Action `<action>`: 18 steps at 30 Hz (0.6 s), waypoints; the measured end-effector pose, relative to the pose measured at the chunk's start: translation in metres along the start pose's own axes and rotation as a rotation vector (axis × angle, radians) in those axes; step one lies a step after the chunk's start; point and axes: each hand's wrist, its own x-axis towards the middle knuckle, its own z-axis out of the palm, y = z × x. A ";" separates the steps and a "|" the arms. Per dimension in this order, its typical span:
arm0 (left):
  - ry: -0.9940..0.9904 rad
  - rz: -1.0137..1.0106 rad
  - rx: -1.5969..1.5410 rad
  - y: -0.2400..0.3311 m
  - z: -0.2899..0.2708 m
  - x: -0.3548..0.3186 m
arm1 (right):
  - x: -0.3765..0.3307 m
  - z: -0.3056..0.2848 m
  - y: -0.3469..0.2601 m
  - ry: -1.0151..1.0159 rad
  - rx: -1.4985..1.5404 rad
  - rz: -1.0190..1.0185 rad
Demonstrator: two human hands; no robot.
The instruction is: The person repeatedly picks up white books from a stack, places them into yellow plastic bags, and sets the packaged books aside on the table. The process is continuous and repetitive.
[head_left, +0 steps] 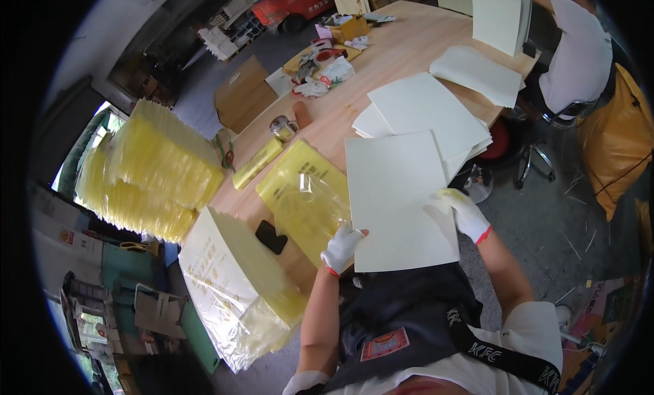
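A large white sheet (402,204), stiff like card, is held flat at the table's near edge, in front of my dark apron. My left hand (343,248), in a white knit glove with a bare thumb tip, grips its lower left edge. On its right edge is my right hand (467,214), gloved in white with a red cuff; the fingers partly go under the sheet. Behind it lie more white sheets (426,116), loosely fanned. Left of my left hand is a flat yellow plastic bag (300,184), its near part clear and shiny.
Tall stacks of yellow bags (150,167) and clear-wrapped yellowish packs (235,279) stand at left, near a black phone (271,237). Farther back are a tape roll (283,127), scissors (225,152) and a cardboard box (245,94). Another person (575,58) sits at far right, beside an orange sack (616,139).
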 end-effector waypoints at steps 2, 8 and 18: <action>0.074 0.113 0.224 -0.015 0.005 0.001 | 0.004 0.023 0.014 -0.099 0.179 0.056; 0.102 0.090 0.910 0.011 0.105 -0.023 | -0.002 0.096 0.027 0.116 -0.709 -0.141; 0.279 0.462 -0.730 0.034 -0.071 -0.064 | -0.057 0.111 -0.080 -0.215 -1.665 -0.779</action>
